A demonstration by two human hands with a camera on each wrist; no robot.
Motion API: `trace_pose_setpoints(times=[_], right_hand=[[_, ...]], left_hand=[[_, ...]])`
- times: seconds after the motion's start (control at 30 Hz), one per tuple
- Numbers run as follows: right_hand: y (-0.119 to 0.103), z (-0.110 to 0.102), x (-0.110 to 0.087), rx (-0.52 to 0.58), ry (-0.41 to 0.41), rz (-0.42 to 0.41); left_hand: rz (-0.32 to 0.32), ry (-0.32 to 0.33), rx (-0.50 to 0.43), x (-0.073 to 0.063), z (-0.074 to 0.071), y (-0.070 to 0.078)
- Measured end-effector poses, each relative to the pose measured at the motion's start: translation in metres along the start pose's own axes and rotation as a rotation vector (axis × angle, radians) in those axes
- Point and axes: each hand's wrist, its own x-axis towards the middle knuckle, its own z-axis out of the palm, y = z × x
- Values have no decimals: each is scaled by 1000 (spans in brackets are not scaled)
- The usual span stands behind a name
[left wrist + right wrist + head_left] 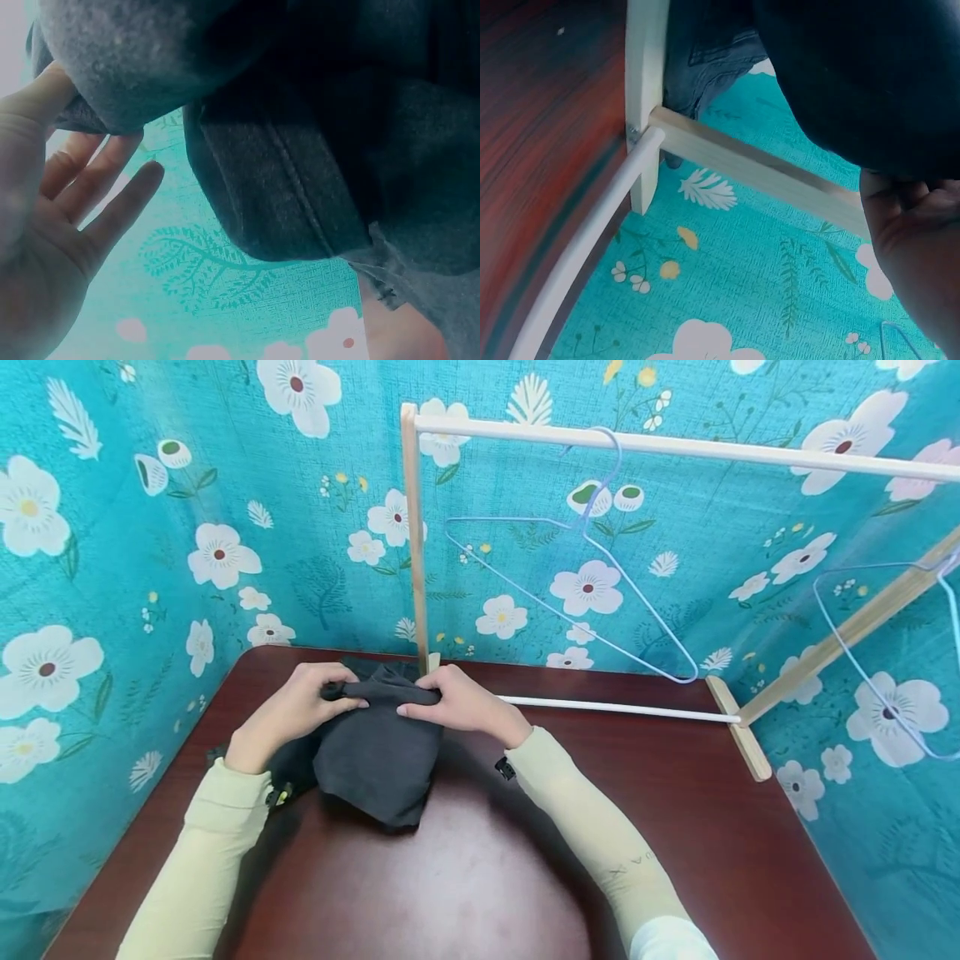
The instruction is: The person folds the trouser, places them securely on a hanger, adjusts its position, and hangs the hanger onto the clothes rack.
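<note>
A dark grey cloth garment is held up over the table's far left part, its lower end hanging near the tabletop. My left hand pinches its upper left edge between thumb and fingers. On the other side my right hand grips the upper right edge. In the left wrist view, the left hand has cloth between thumb and index finger, and a stitched seam shows on a fold. The right wrist view shows the right hand under the dark cloth, its fingertips partly hidden. The garment's kind is unclear.
Behind stands a wooden rack with a white lower bar. A lilac wire hanger hangs from its top rail; another hanger is at the right. More dark cloth lies beside the left wrist. A floral curtain surrounds the table.
</note>
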Motion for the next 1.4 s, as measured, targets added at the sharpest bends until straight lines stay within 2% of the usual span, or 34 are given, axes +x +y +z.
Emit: trace_pose_setpoints(times=[0.17,0.37,0.5,0.63,0.73,0.87,1.03,1.17,1.27,1.4], right_hand=[[16,-5,-16,-10,-31,25],[36,-6,-26,-63,-169,77],[43,-3,-26,-44,-211,37],[37,-5,-24,-29,-148,-20],[23,-13,-24,-58,-51,-47],[0,-26,-25,-36,97,-109],[-24,-42,-33,-42,228,-218],[-32,-49,-39,-88,301,-290],[-30,-48,-42,-99,302,-284],[-18,-38,-46,-162,198,-170]], left_hand=[[45,20,1,1,3,1],[58,62,22,-2,-3,0],[55,85,19,-5,-8,-2],[54,143,18,-9,-15,-6],[51,210,22,-15,-24,-7],[31,280,9,-22,-37,-7],[23,304,-6,-20,-43,-4],[36,310,-19,-16,-42,-1],[34,303,-16,-14,-38,-1],[29,288,19,-15,-32,-3]])
